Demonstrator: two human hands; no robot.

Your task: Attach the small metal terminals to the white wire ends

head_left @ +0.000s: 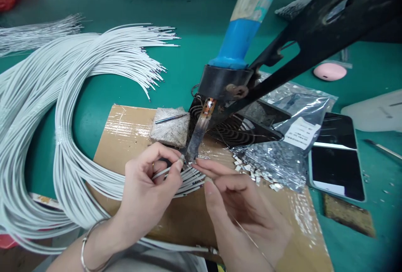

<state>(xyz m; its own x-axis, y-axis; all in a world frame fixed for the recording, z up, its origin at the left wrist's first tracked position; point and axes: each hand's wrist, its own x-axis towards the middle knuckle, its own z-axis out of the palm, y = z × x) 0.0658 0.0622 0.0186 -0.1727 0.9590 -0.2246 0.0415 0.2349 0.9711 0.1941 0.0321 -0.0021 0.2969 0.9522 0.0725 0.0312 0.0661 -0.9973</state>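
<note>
Fingertips pinched together, my left hand grips a white cable near its end, just left of the iron's tip. A soldering iron with a blue handle hangs tip down in a black metal stand. Between the thumb and fingers of my right hand runs a thin solder wire, trailing down past the palm. Both sets of fingertips meet close beneath the iron's tip, where a tiny pale piece is too small to make out. Behind them lies a bundle of white cable ends.
Coiled white cables fill the left side. On the cardboard sit a wrapped block with a metal tool on top, a black fan and small metal chips. A plastic bag and a phone lie right.
</note>
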